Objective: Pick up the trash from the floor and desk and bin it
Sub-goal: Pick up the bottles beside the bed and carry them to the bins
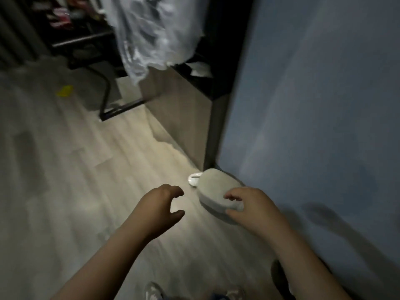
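A grey bin with a rounded lid [216, 189] stands on the floor against the blue wall. My right hand [249, 206] hovers at the lid's near edge with fingers and thumb loosely curled; I cannot tell if it touches the lid. Just left of the bin, my left hand [162, 204] is held out over the floor, fingers curled, holding nothing. A yellow scrap [65, 91] lies on the floor at the far left. Crumpled white paper [199, 69] sits on the dark desk top. The view is dim and blurred.
A small white object [193, 178] lies behind the bin by the desk's side panel [184, 118]. Crinkled clear plastic [155, 33] hangs over the desk. A black metal frame [108, 100] and cluttered shelves [62, 18] stand at the back left. My shoes show at the bottom.
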`<state>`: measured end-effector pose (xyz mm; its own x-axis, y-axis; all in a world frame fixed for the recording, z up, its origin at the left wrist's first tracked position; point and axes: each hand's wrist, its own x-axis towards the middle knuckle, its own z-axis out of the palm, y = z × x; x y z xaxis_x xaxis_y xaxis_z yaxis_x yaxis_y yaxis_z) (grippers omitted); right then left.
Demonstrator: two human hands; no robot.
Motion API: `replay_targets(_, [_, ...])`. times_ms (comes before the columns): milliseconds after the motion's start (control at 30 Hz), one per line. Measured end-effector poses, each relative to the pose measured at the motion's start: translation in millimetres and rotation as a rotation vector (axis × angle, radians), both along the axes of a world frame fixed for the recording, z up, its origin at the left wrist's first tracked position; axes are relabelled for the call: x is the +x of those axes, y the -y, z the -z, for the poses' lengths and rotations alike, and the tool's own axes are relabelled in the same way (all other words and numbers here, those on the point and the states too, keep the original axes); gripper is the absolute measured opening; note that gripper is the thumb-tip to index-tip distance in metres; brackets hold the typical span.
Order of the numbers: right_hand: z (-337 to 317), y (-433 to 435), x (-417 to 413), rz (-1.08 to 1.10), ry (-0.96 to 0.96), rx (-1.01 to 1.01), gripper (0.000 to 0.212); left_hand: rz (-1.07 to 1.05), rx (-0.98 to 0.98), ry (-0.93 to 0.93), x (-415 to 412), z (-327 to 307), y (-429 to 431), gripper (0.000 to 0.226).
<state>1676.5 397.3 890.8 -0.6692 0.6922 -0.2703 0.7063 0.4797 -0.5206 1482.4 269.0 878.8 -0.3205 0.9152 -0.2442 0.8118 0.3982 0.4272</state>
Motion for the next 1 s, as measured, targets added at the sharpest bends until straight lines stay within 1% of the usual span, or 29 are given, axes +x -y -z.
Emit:
replay_targets(133, [-12, 52, -109, -0.17, -0.047, 0.049, 0.035, -0.181, 0.047, -0.014, -87, -15, 77, 0.045])
replay_targets(233, [-19, 86, -180, -0.236, -0.097, 0.027, 0.035, -0.288, 0.081, -0.013, -137, -24, 122, 0.045])
replay_targets(333, [-28, 112, -244, -0.335, -0.099, 0.011, 0.035, -0.387, 0.1, -0.017, -179, -30, 157, 0.043])
replay_targets(500, [-37, 132, -334, -0.517, -0.075, 0.048, 0.037, -0.533, 0.113, -0.013, -240, -33, 198, 0.043])
replay_targets(700, [-37, 132, -444, -0.643, -0.103, 0.061, 0.036, -0.701, 0.133, -0.025, -319, -27, 220, 0.043])
replay_targets(1000, [-49, 87, -618, -0.787, -0.155, 0.081, 0.035, -0.871, 0.131, -0.07, -456, -46, 187, 0.041])
